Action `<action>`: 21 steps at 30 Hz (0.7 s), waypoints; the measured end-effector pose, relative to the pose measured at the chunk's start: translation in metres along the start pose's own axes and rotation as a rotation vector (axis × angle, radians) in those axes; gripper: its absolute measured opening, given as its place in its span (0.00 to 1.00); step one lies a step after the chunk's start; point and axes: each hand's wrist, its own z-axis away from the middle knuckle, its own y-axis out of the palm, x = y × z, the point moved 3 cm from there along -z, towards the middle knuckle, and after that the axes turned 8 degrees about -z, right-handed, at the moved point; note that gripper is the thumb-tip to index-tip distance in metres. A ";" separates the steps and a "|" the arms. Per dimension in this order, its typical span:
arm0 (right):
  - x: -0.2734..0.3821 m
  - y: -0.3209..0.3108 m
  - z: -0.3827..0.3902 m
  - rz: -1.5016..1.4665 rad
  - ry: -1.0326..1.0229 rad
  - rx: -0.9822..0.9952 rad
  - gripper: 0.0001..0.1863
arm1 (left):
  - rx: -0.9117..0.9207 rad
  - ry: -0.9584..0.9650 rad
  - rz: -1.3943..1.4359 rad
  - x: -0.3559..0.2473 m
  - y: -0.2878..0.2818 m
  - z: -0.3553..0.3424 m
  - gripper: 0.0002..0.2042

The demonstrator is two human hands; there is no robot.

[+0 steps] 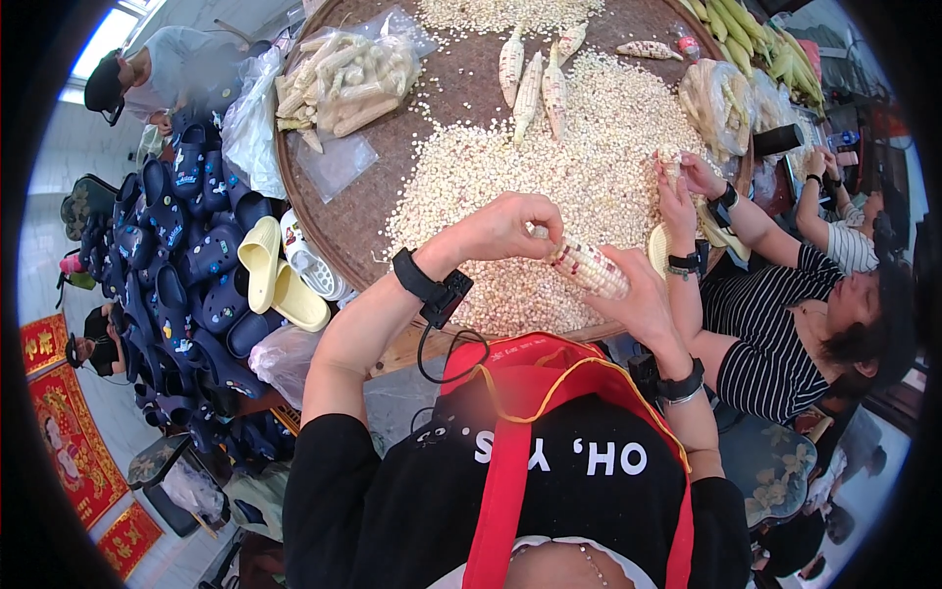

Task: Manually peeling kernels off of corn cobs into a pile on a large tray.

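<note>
Both my hands grip one corn cob [590,268] with pale and reddish kernels, held over the near edge of a big round woven tray [339,211]. My left hand [505,228] closes over the cob's left end, thumb pressing on the kernels. My right hand [633,299] cups the cob's right end from below. A wide heap of loose kernels [549,177] lies on the tray just beyond my hands. Each wrist wears a black band.
To my right a person in a striped top holds another cob [670,162] with both hands. Three whole cobs [535,83] lie at the tray's far side, with a clear bag of stripped cobs [343,79] at the left. A pile of dark sandals [186,255] fills the left.
</note>
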 end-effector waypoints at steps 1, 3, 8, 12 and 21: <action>-0.001 0.000 0.000 0.001 0.014 0.013 0.31 | 0.001 0.000 0.000 0.001 0.001 0.000 0.05; -0.001 0.000 0.001 0.008 -0.011 -0.002 0.31 | 0.001 -0.014 0.019 0.003 0.003 0.000 0.05; 0.001 0.004 0.002 0.061 -0.007 -0.043 0.29 | -0.061 0.006 -0.176 -0.006 0.007 0.000 0.06; -0.004 0.003 0.002 0.029 -0.027 -0.031 0.29 | -0.028 0.022 -0.124 -0.006 0.005 0.000 0.05; -0.006 0.000 -0.004 -0.010 -0.013 0.054 0.31 | 0.069 0.011 0.013 0.007 0.003 0.000 0.04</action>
